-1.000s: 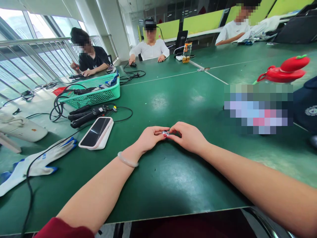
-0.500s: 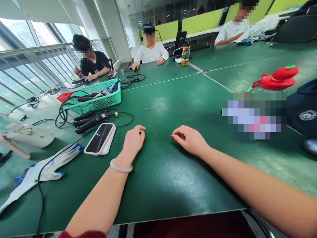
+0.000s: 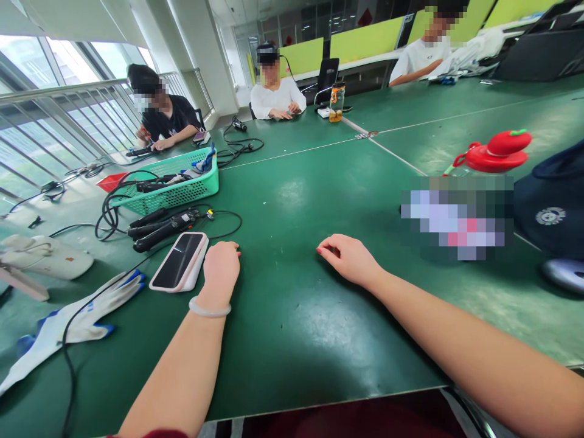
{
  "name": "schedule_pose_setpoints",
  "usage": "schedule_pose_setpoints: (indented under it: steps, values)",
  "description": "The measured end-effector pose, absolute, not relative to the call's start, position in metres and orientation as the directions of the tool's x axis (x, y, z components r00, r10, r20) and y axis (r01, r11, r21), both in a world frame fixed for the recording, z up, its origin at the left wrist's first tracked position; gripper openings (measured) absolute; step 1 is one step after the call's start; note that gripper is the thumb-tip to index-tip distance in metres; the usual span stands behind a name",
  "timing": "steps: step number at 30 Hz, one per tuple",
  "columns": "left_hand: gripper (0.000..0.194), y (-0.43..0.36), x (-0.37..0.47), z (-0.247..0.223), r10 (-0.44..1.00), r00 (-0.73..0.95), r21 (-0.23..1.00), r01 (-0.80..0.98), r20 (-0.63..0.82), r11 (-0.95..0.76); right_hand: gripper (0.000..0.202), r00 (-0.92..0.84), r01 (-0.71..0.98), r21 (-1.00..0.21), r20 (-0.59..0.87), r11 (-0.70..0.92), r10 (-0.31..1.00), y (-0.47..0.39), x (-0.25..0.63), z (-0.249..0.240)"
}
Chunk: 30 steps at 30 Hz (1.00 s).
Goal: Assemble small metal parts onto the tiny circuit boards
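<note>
My left hand point(image 3: 221, 267), with a pale bangle point(image 3: 210, 309) at its wrist, lies closed on the green table point(image 3: 292, 340). Its fingers are curled under, and whatever they may hold is hidden. Just left of it is a phone point(image 3: 179, 261) in a pale pink case, screen up, very close to the hand. My right hand point(image 3: 349, 258) rests on its side farther right, loosely closed, thumb near the curled fingers. No object shows in it.
Left are a white glove point(image 3: 86, 310) with blue fingertips, black handled tools point(image 3: 166, 228) with cables, and a green basket point(image 3: 182, 194). At right stand a red-lidded bottle point(image 3: 502, 152) and a dark bag point(image 3: 552, 201). Three people sit beyond; a drink bottle point(image 3: 336, 103) is near one.
My left hand has moved left, closer to the phone, and its fingertips have turned out of sight. My right hand stays put. The person opposite has brought both hands together.
</note>
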<state>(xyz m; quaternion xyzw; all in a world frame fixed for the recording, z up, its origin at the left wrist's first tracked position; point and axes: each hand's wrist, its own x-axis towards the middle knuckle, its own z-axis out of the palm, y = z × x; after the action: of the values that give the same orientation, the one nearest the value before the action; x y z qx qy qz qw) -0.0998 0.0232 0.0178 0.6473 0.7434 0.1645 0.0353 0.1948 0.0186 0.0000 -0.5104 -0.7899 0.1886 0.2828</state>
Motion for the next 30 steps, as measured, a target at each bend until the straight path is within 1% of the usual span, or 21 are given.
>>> schedule_pose_setpoints:
  steps: [3,7,13,16,18,21,23,26,29,30]
  values:
    - [0.028,0.028,-0.104,0.017,0.978,-0.138,0.197,0.975,0.157,0.106,0.024,-0.346,0.697,-0.585,0.232,0.415,0.909,0.02,0.195,-0.001]
    - [0.029,0.031,-0.106,0.016,0.977,-0.143,0.126,0.984,0.159,0.124,0.024,-0.368,0.695,-0.584,0.212,0.42,0.905,0.021,0.195,-0.003]
    - [0.026,0.032,-0.107,0.017,0.968,-0.182,0.095,0.981,0.171,0.168,0.023,-0.377,0.687,-0.596,0.196,0.415,0.905,0.021,0.195,-0.005]
    - [0.026,0.031,-0.105,0.018,0.964,-0.199,0.107,0.977,0.179,0.182,0.022,-0.384,0.682,-0.599,0.195,0.42,0.902,0.022,0.195,-0.005]
    - [0.027,0.032,-0.104,0.018,0.959,-0.205,0.162,0.971,0.197,0.175,0.022,-0.384,0.681,-0.601,0.193,0.418,0.903,0.022,0.195,-0.005]
    - [0.029,0.036,-0.104,0.015,0.952,-0.211,0.314,0.94,0.22,0.135,0.022,-0.381,0.679,-0.602,0.198,0.419,0.903,0.022,0.195,-0.004]
    - [0.03,0.039,-0.104,0.012,0.956,-0.208,0.395,0.912,0.207,0.113,0.022,-0.376,0.676,-0.606,0.204,0.418,0.904,0.021,0.195,-0.004]
    - [0.031,0.04,-0.097,0.008,0.966,-0.187,0.454,0.886,0.176,0.089,0.022,-0.383,0.655,-0.627,0.204,0.42,0.901,0.021,0.194,-0.005]
    - [0.029,0.033,-0.074,0.004,0.98,-0.133,0.537,0.843,0.148,0.033,0.016,-0.424,0.628,-0.643,0.189,0.438,0.886,0.02,0.192,-0.007]
    - [0.029,0.03,-0.063,0.003,0.987,-0.107,0.654,0.757,0.121,0.002,0.015,-0.442,0.626,-0.639,0.183,0.448,0.878,0.019,0.191,-0.008]
